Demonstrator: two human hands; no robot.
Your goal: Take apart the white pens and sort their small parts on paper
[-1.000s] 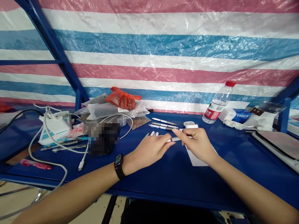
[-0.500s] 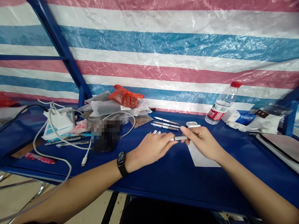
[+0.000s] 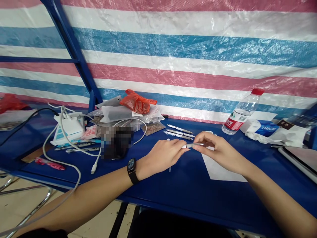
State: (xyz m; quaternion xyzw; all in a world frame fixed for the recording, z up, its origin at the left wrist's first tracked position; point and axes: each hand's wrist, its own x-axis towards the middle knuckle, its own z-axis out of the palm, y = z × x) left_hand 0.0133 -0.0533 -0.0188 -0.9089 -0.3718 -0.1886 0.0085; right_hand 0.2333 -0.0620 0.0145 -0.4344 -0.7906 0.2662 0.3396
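Note:
A ballpoint pen (image 3: pixel 194 144) with a white barrel, grey grip and pointed metal tip lies level between my hands, its tip to the right. Wrapped round the white end is my left hand (image 3: pixel 168 153), palm down, which hides most of the barrel. My right hand (image 3: pixel 218 150) is curved at the grip and tip, thumb below and fingers above, touching the pen. Just beyond, several similar white and grey pens (image 3: pixel 179 132) lie side by side on the blue table (image 3: pixel 188 188). A thin clear piece (image 3: pixel 169 169) shows below my left hand.
White paper (image 3: pixel 220 170) lies under my right hand. A water bottle (image 3: pixel 239 115), a tissue pack (image 3: pixel 268 128) and a flat device (image 3: pixel 302 162) stand to the right. Leftward are plastic bags (image 3: pixel 119 114), a white cable (image 3: pixel 78 165), more pens (image 3: pixel 79 149) and a pink pen (image 3: pixel 51 163).
My right hand's fingers have loosened and spread around the pen's front, baring the metal tip. The left hand keeps its hold. The whole view has shifted slightly.

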